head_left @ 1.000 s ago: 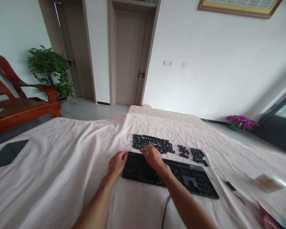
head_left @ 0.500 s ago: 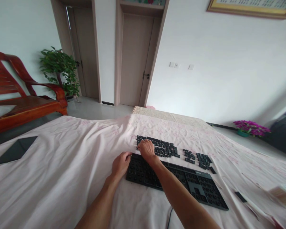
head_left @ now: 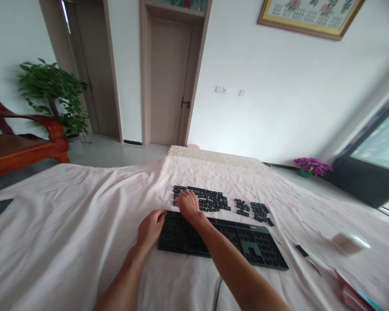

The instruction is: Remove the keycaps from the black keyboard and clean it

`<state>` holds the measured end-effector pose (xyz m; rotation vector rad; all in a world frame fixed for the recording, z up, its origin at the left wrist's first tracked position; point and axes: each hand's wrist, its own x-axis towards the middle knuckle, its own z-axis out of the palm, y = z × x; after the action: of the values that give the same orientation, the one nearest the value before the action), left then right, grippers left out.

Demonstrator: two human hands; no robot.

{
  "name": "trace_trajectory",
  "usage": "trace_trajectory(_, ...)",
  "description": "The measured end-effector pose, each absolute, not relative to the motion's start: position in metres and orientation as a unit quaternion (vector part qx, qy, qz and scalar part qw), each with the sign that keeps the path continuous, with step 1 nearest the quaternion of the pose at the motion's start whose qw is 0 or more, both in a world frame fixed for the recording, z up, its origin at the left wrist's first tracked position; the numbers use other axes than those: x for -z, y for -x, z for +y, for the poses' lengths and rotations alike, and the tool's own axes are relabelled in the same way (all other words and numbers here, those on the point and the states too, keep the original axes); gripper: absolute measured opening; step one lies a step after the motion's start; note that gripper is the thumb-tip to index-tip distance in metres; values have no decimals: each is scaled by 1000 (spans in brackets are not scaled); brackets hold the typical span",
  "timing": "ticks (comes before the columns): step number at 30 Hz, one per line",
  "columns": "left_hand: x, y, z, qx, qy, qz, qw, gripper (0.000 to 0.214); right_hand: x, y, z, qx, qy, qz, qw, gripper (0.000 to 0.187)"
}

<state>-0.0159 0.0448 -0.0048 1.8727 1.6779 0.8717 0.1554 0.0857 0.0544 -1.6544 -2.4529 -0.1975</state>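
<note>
A black keyboard (head_left: 246,246) with its keycaps taken off lies on a pale pink cloth (head_left: 68,224). Just beyond it, several loose black keycaps (head_left: 214,201) are laid out in rows, with a smaller group of keycaps (head_left: 254,209) to their right. My left hand (head_left: 151,226) rests curled against the keyboard's left end, fingers on its edge. My right hand (head_left: 188,204) reaches over the keyboard onto the left end of the keycap rows, fingers bent down on them; what they pinch is hidden.
A small black piece (head_left: 301,250) and a pale cylindrical tub (head_left: 346,242) lie to the right on the cloth. Pink items (head_left: 350,293) sit at the lower right. A wooden bench (head_left: 22,147), a potted plant (head_left: 52,93) and doors (head_left: 167,82) stand beyond.
My right hand moved left and forward from the keyboard's top edge onto the left end of the keycap rows. My left hand stayed at the keyboard's left end. The camera swung.
</note>
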Motion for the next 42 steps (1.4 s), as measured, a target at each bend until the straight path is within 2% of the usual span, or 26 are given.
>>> trace_trajectory(4, 8, 16, 46, -314, -687, 611, 237, 30, -60, -187, 69, 67, 577, -802, 138, 26)
trace_trajectory(8, 9, 16, 46, -302, -688, 620, 228, 30, -62, -261, 52, 48, 648, -739, 181, 26)
trace_trajectory(12, 8, 15, 46, -281, -682, 639, 218, 31, -63, -350, 45, 16, 788, -593, 166, 30)
trace_trajectory(17, 7, 14, 46, -271, -681, 645, 214, 32, -64, -416, 54, 9, 840, -526, 134, 38)
trace_trajectory(32, 5, 13, 46, -276, -679, 644, 218, 32, -45, -413, 110, 17, 825, -563, 45, 22)
trace_trajectory(42, 5, 13, 44, -274, -673, 653, 214, 31, -55, -403, 81, -36, 779, -620, 88, 28)
